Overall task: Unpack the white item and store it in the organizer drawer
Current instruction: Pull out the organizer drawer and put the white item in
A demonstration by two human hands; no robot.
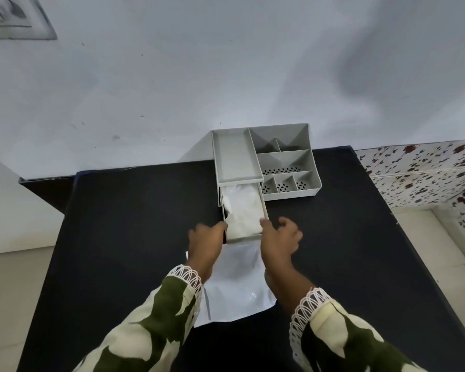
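A grey organizer (287, 162) stands at the far edge of the black table (118, 237). Its drawer (243, 239) is pulled out toward me, and the folded white item (243, 210) lies inside it. My left hand (206, 237) touches the drawer's front left corner. My right hand (279, 236) rests against its front right corner with the thumb on the rim. Both hands have their fingers curled at the drawer. The empty white plastic packaging (236, 283) lies flat on the table between my forearms.
The organizer's top has a long tray (234, 157) on the left and several small compartments (282, 183) on the right. A white wall rises behind the table. A floral cloth (427, 175) covers a surface to the right.
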